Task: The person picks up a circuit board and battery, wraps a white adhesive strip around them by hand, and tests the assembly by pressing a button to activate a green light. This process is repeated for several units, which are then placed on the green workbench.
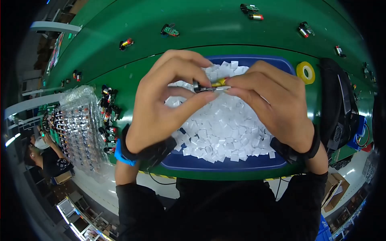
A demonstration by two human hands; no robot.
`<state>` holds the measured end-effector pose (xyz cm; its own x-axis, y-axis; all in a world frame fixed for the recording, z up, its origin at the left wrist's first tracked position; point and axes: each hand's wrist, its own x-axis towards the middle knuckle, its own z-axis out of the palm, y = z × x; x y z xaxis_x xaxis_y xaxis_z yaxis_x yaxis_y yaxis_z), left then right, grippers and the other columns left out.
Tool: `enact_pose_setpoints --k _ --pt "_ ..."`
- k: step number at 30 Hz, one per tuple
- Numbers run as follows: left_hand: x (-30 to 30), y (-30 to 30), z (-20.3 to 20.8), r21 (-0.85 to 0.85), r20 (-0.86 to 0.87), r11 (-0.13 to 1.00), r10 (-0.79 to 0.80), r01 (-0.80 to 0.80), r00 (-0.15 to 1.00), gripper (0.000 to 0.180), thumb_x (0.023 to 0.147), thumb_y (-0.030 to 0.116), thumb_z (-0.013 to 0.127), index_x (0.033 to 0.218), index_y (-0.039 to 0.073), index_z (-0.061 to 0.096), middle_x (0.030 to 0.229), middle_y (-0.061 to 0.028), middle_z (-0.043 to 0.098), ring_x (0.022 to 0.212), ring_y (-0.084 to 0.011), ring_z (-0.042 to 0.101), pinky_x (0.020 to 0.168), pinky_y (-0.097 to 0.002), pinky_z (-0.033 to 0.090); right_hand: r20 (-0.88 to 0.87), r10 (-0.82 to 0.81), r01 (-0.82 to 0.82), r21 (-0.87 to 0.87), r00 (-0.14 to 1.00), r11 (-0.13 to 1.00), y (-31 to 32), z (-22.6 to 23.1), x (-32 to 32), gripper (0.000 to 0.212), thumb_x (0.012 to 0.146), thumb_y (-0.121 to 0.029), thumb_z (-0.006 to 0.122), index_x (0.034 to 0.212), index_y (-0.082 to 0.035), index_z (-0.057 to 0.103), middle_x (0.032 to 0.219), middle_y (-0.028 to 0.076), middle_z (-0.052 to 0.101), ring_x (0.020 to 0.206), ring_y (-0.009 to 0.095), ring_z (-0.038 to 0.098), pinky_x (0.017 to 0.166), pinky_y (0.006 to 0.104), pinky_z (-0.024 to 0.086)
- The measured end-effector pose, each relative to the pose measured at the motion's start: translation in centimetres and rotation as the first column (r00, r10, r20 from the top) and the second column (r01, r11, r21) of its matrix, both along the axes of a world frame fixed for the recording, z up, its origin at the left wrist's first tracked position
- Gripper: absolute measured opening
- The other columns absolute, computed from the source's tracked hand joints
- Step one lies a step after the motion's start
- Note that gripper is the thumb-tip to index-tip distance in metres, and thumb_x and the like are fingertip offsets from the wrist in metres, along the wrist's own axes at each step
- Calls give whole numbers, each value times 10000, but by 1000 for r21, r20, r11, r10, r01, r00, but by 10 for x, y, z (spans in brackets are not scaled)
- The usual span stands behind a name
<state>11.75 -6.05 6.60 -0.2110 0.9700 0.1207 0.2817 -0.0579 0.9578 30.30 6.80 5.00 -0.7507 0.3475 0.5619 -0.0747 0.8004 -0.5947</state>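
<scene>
Above a blue tray (225, 164) my two hands meet around a small electronic assembly (197, 86) with a black round end and a yellow cylindrical battery (219, 82). My left hand (163, 94) pinches the black end between thumb and fingers. On the battery side, my right hand (277, 94) is closed, its fingertips at the battery and a small white strip-like piece (222, 88). Whether that piece is stuck to the assembly I cannot tell. Many small white square pieces (229, 128) are heaped in the tray below.
More assemblies (107, 116) are piled left, beside clear plastic trays (78, 128) holding many others. Single assemblies (170, 30) lie along the far green bench (209, 28). Right of the tray are a yellow tape roll (306, 72) and a black bag (335, 100). A person (50, 156) sits far left.
</scene>
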Motion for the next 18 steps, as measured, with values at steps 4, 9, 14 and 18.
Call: enact_pose_setpoints --k 4,9,14,18 --pt "9 -26 -6 210 -403 977 66 22 913 191 709 -66 767 844 58 713 1272 -215 514 974 -275 669 770 -310 596 50 37 -39 40 998 998 -13 2 -1 203 746 -8 776 941 -31 725 763 71 651 600 188 630 498 276 466" --pt "8 -50 -16 180 -280 967 228 -182 933 315 736 -23 782 1020 1 649 1260 -195 499 880 -223 661 618 -292 611 80 -17 -5 270 997 963 -10 5 1 262 699 13 745 957 -18 721 797 72 665 608 170 639 495 237 499" --pt "-5 -43 2 -417 669 863 78 286 739 298 1001 175 607 1212 -30 565 940 -116 671 750 -112 627 537 -260 566 41 128 -133 447 991 885 -19 -1 -2 327 633 -25 742 955 21 705 848 98 677 657 194 654 523 251 522" --pt "-6 -44 -4 -422 568 898 157 122 808 250 957 142 681 1144 -10 611 840 -36 628 727 -70 590 530 -224 500 -35 82 -51 538 996 842 -20 -9 -9 360 612 -64 737 965 4 711 908 100 701 670 200 653 526 249 518"
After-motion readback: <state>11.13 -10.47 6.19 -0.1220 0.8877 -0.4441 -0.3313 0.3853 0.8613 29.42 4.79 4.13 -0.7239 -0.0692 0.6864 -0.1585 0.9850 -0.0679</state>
